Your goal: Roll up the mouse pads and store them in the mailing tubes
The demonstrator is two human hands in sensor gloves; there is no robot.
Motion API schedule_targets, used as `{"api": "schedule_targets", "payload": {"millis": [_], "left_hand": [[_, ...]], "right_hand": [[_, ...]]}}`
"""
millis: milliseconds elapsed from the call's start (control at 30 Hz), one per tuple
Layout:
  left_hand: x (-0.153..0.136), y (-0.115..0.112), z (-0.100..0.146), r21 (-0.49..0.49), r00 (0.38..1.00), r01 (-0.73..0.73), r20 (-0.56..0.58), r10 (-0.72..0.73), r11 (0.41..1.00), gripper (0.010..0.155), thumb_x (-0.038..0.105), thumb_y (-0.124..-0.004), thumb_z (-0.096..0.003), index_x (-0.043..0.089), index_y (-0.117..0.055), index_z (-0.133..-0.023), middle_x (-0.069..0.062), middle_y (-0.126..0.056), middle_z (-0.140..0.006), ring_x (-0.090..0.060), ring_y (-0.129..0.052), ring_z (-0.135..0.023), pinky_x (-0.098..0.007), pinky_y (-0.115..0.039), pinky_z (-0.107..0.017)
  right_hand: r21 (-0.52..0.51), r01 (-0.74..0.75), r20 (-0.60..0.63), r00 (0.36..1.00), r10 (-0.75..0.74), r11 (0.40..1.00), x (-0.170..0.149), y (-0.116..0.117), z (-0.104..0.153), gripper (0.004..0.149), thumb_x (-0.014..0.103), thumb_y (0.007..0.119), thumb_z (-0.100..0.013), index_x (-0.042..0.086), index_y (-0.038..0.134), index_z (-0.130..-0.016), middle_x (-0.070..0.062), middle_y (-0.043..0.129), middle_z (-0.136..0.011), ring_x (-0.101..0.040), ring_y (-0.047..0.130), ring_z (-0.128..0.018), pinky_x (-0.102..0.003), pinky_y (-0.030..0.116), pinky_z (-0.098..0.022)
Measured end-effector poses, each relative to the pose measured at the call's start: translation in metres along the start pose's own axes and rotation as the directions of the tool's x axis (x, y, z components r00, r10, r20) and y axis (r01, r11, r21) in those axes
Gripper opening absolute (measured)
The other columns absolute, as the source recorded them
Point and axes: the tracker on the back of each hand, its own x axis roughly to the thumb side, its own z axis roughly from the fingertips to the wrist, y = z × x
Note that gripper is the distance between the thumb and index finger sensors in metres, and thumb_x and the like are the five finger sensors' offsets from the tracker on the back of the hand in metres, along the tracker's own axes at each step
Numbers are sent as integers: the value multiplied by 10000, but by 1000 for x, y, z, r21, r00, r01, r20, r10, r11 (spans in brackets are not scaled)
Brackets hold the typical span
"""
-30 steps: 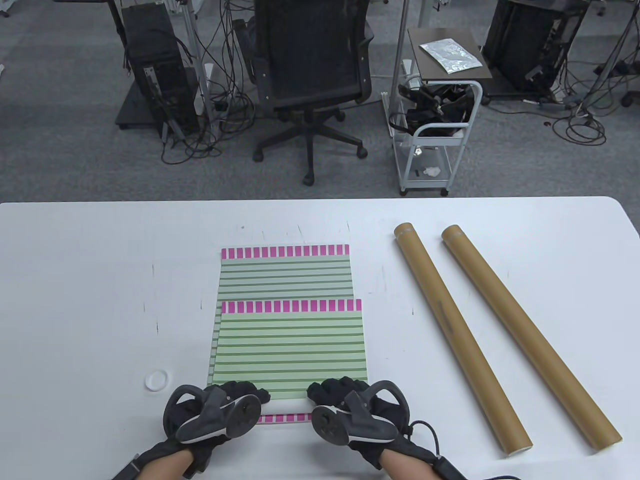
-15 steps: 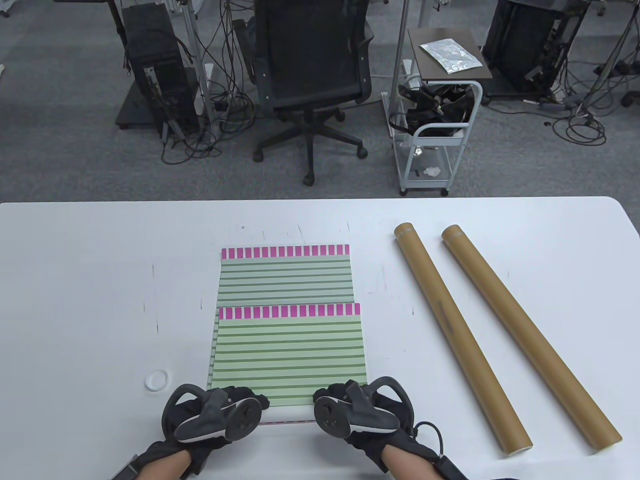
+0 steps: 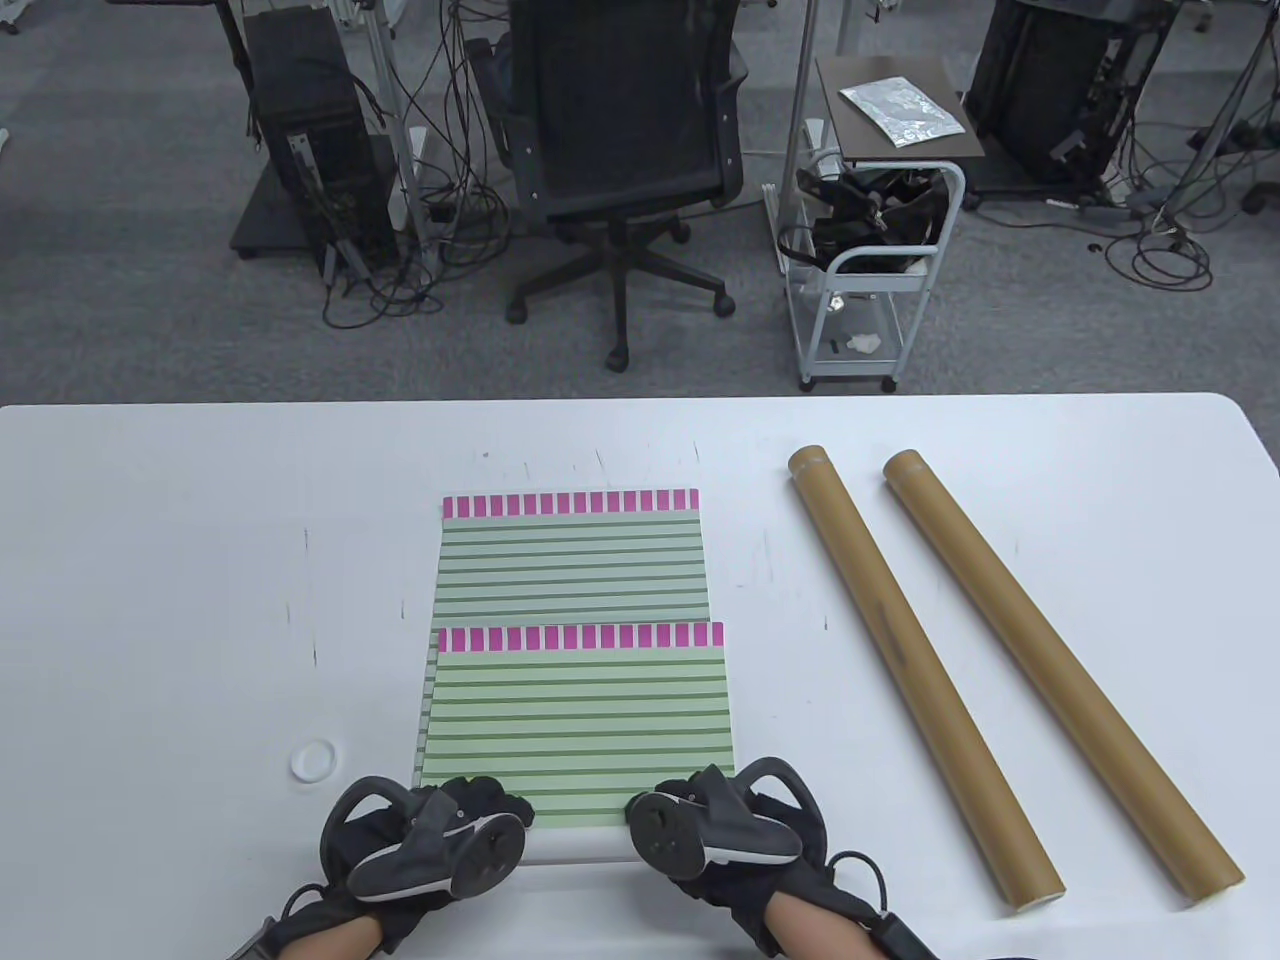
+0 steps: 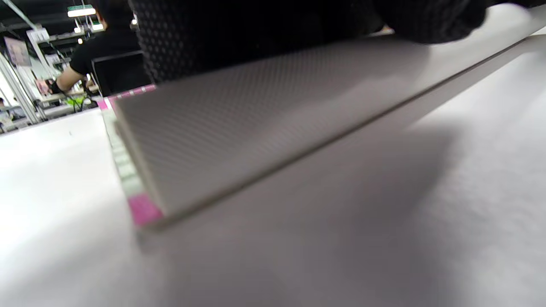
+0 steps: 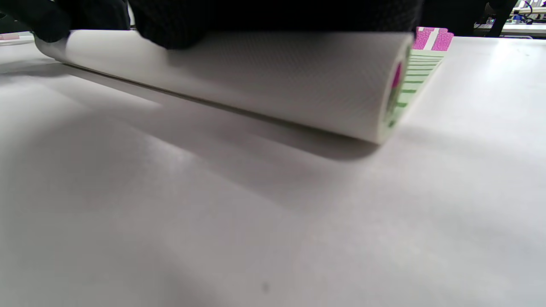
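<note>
Trackers hid most of both hands from above, and each wrist view cut the fingers off at its top edge. The left hand point(image 3: 425, 835) and right hand point(image 3: 715, 825) each had their grip curled over the rolled near edge of the top pad point(image 3: 578, 725), clamped on it. A second pad point(image 3: 570, 555) lay beneath, reaching beyond the grips. Two tubes point(image 3: 920, 670) lay on the bench point(image 3: 150, 560), well right of the right grip.
</note>
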Motion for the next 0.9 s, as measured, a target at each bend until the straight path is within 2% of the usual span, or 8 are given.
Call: {"api": "schedule_targets", "payload": {"millis": [100,200,233,433,600,667,800,900], "left_hand": [[2,-4,-2,-26,1000,-4,-4,3,1000,472,493,-696,-392,377,-766,-843,101,-902,-802,-149,-989,-671,-248,-893,-468],[-3,-7,-6,-48,998,-57,-21,56,997,467,469,-666,-408,376,-765,-855,95,-900,-814,-154,-983,-685,-266,-880,-494],[-4,-7,-7,-56,997,-70,-22,69,996,465,462,-659,-412,375,-764,-857,93,-898,-816,-157,-978,-689,-274,-877,-506],[-5,-9,-5,-37,998,-60,-20,59,997,466,466,-644,-416,373,-748,-861,95,-886,-822,-155,-967,-695,-273,-869,-521],[-15,-8,-2,-34,993,-119,-17,118,992,523,551,-703,-371,385,-739,-865,99,-870,-844,-158,-947,-733,-283,-853,-553],[-14,-12,-2,-42,993,-120,-8,120,992,536,527,-736,-369,391,-711,-886,99,-847,-875,-156,-932,-769,-294,-843,-581],[-12,-12,-4,-56,994,-111,-21,110,992,528,495,-704,-382,369,-724,-894,90,-855,-862,-157,-928,-753,-290,-841,-581],[-11,-12,-4,-57,994,-109,-24,108,992,524,483,-686,-389,366,-726,-898,88,-851,-865,-159,-922,-754,-294,-838,-586]], "right_hand": [[-9,-7,3,1000,7,1000,1,1,1,501,296,664,-490,191,690,-979,-68,800,-910,-299,857,-712,-470,757,-577],[-130,-113,26,993,117,985,5,-2,4,496,323,690,-476,226,691,-963,-35,809,-901,-264,856,-730,-444,756,-589],[-137,-122,26,992,126,983,6,-3,5,501,348,706,-471,233,689,-959,-29,810,-894,-256,855,-724,-439,754,-592],[-83,-83,13,996,85,993,6,0,0,509,365,732,-469,218,688,-954,-43,806,-887,-268,864,-699,-433,770,-566],[-71,-111,6,994,112,991,7,2,-1,501,325,681,-488,199,676,-972,-55,805,-903,-279,866,-713,-429,775,-564],[-64,-116,5,993,117,991,8,2,-2,501,306,661,-491,190,671,-978,-69,796,-912,-283,865,-720,-430,771,-568],[-72,-128,-2,992,129,989,8,3,0,505,302,639,-501,189,656,-993,-71,785,-928,-288,856,-738,-433,762,-578],[-96,-164,-10,986,164,982,7,2,3,525,342,649,-495,198,651,-1000,-61,790,-936,-288,859,-749,-427,765,-573]]}}
